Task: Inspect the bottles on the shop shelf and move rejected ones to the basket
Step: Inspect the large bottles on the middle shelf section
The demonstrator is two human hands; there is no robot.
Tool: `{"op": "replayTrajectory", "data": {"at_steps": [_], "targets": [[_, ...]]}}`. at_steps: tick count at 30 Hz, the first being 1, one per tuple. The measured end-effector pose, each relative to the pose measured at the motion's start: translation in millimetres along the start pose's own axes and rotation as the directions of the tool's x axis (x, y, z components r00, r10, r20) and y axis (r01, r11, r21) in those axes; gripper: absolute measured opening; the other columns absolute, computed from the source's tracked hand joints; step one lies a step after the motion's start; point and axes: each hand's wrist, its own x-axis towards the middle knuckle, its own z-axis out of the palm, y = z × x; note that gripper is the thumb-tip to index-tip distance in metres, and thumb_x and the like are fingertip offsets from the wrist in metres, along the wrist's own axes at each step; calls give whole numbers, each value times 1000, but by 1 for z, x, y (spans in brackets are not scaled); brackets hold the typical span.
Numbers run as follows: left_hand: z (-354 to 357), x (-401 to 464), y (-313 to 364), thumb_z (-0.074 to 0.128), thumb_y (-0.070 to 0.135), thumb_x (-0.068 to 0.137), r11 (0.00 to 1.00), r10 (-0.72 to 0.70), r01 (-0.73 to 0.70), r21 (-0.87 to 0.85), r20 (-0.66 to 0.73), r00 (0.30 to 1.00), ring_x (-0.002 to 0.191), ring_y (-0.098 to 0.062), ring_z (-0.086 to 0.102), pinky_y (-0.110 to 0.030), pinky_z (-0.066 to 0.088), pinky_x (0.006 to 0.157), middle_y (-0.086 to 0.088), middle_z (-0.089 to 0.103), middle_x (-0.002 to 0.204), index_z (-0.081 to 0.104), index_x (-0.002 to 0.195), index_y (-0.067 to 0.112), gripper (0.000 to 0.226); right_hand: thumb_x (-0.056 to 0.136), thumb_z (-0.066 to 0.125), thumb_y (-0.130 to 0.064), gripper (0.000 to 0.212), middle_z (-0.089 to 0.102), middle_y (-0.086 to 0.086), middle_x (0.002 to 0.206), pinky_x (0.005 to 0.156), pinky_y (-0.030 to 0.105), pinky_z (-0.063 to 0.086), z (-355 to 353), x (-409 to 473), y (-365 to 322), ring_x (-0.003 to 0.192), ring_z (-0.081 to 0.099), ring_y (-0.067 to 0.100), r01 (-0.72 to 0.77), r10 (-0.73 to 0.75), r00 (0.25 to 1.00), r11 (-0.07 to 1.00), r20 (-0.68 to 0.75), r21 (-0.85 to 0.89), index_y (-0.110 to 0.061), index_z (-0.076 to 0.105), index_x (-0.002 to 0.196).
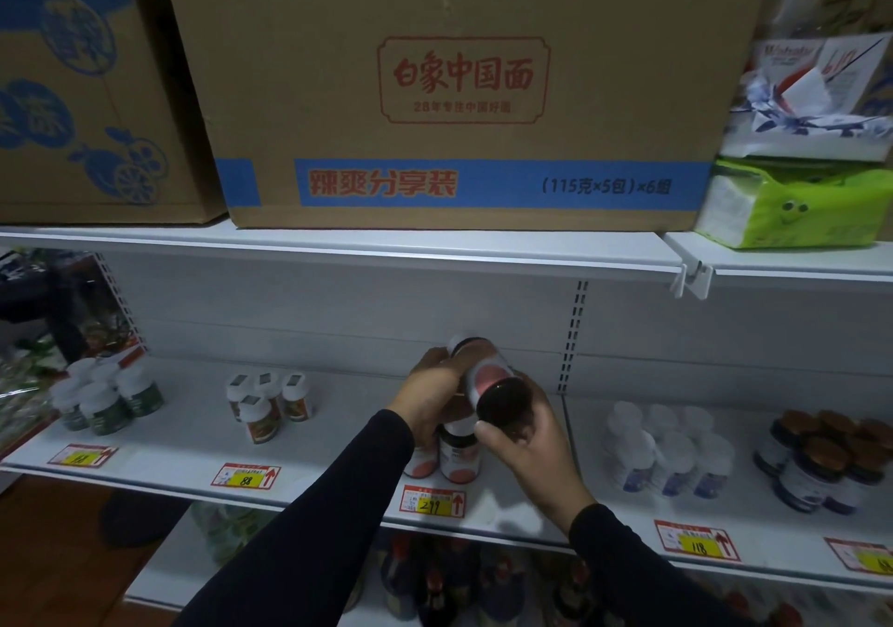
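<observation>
both hands grip one dark bottle (485,375) tipped on its side above the white shelf (338,433), left hand (432,385) wrapped near its cap end, right hand (524,438) cupping its base, over two matching bottles (456,457) standing just below.

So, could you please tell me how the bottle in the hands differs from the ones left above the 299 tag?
The held bottle is tipped on its side with its dark base toward the camera; the shelf bottles stand upright. It is gripped by both hands, theirs untouched. Both share dark glass and a pink-and-white label.
</observation>
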Motion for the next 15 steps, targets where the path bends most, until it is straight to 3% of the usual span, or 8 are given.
{"op": "replayTrajectory", "data": {"at_steps": [4, 9, 12, 15], "targets": [[4, -1, 4, 66, 62, 80, 997, -14, 17, 72, -37, 999, 66, -17, 66, -25, 49, 56, -3, 71, 72, 68, 101, 10, 56, 55, 88, -39, 84, 70, -4, 116, 90, 31, 56, 1, 0, -1, 108, 68, 12, -8, 8, 1000, 1000, 9, 6, -29, 51, 130], [6, -4, 5, 61, 60, 86, 997, -46, 47, 58, -28, 999, 52, -11, 58, -19, 44, 46, 3, 62, 54, 63, 92, 13, 48, 66, 90, -19, 71, 69, -2, 114, 82, 27, 57, 0, -1, 2, 101, 69, 14, -14, 14, 1000, 1000, 14, -4, -34, 52, 125], [5, -5, 4, 69, 60, 79, 997, -14, 17, 75, -36, 999, 66, -18, 68, -26, 54, 56, -2, 71, 72, 65, 101, 11, 53, 72, 86, -10, 68, 68, -6, 115, 81, 22, 56, -1, -3, 1, 103, 68, 7, -31, 31, 999, 1000, 23, -1, -33, 50, 125], [4, -8, 4, 81, 40, 76, 995, 91, -88, 40, -71, 993, 87, -26, 73, -42, 61, 78, -10, 72, 102, 59, 114, 22, 48, 72, 87, -19, 71, 68, -7, 111, 79, 19, 55, -2, -4, 1, 101, 68, 2, -45, 45, 998, 999, 37, 1, -30, 47, 129]]}}
